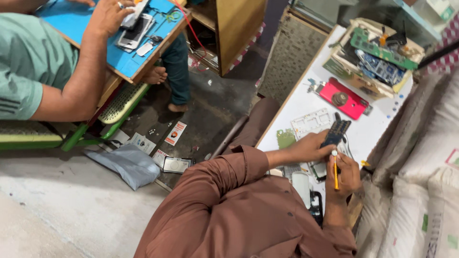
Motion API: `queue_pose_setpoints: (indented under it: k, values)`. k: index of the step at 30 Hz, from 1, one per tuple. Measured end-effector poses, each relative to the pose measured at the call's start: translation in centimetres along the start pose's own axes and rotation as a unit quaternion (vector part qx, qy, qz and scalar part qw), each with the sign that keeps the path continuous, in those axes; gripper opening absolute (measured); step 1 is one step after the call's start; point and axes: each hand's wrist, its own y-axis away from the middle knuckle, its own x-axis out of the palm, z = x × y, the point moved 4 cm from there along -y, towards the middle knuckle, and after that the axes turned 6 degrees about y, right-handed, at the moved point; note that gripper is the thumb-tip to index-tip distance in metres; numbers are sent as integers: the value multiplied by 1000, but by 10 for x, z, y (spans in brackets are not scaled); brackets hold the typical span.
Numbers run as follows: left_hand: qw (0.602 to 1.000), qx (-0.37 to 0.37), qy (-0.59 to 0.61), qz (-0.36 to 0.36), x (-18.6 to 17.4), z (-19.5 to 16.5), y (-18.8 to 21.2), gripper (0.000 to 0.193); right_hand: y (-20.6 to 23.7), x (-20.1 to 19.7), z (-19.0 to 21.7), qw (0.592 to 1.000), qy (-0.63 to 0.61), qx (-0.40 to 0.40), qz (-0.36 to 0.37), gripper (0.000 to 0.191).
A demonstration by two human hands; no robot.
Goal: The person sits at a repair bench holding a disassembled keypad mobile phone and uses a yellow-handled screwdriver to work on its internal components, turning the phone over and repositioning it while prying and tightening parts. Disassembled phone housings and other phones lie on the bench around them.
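**Board in one hand, screwdriver in the other, at the near edge of the bench**

Left hand [311, 148] is clenched around a dark blue circuit board [336, 133], holding it tilted just above the white bench [306, 98], near the bench's near edge. Right hand [346, 174] grips a thin yellow screwdriver [335, 169], shaft upright, top end close to the board's lower end. Cannot tell if tip and board touch.

Around them:
- white phone frame [313, 120] flat on the bench, just beyond the left hand
- red phone back [343, 99] toward the middle of the bench
- open box of circuit boards [377, 55] at the far corner
- more phone parts under and beside the hands, partly hidden

Separate person at the top-left works on a blue mat [76, 21], one hand [107, 16] on a phone there. Well apart, no interference.

Risks, my read:
- board is held in the air and unsupported, so pressure from the driver could make it pivot or slip out of the fingers
- work sits right at the bench edge; a small part that drops would likely roll off to the littered floor [201, 100]
- crowded parts under the hands could get knocked.
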Motion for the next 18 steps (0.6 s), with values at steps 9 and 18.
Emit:
queue_pose_setpoints:
  k: [9,18]
  values:
    - [996,-65,61,24,-7,-7,7,31,1,-4,6,1000,-13,16,-3,14]
    - [988,-152,29,-7,-5,5,12,29,6,-4,3,1000,4,-14,12,20]
